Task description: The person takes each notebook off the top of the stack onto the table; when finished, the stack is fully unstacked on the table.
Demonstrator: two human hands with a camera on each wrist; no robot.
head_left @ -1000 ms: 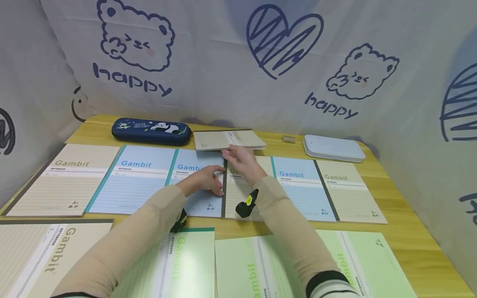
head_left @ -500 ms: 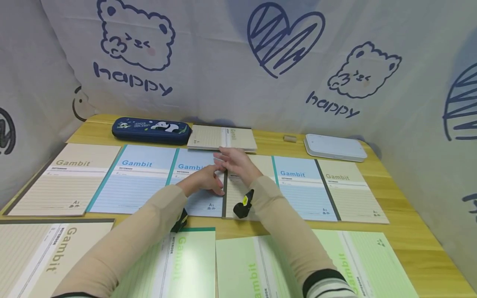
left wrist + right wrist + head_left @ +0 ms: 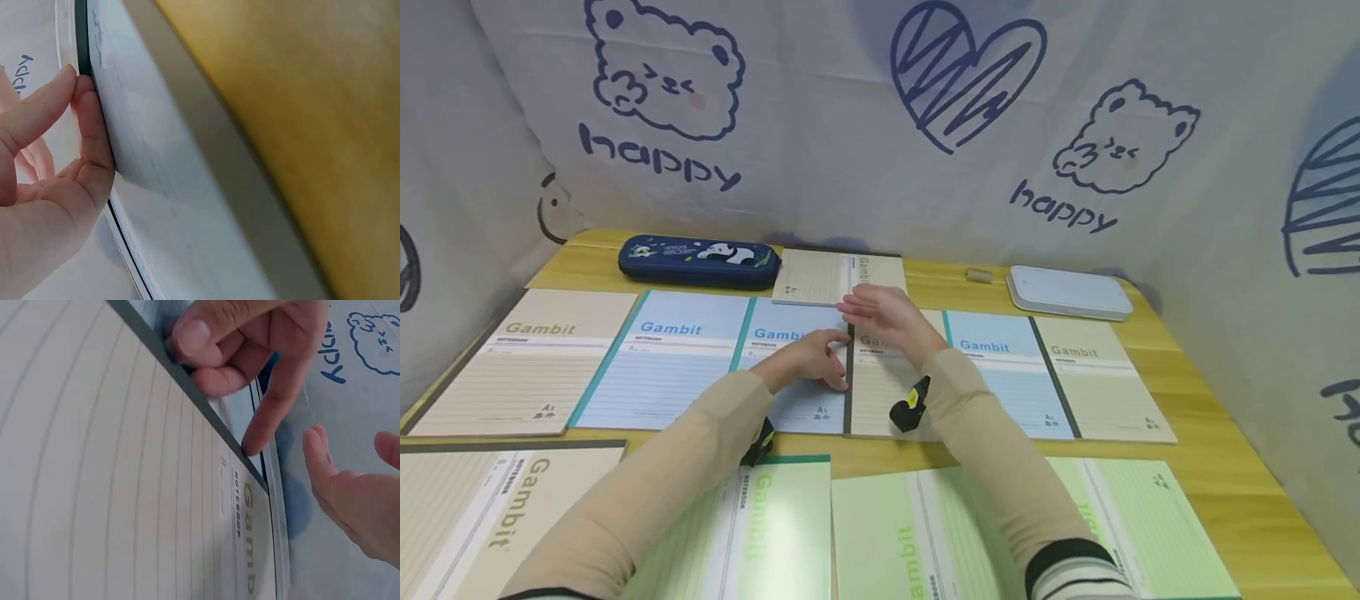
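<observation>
I see my left hand resting on the pale blue lined Gambit notebook in the middle of the row on the yellow wooden table, fingertips loosely bent and pressing at the dark spine edge of the beige lined Gambit notebook just beside it. My right hand hovers released above that beige cover, fingers straight, near the small beige notebook lying by the navy panda pencil case.
</observation>
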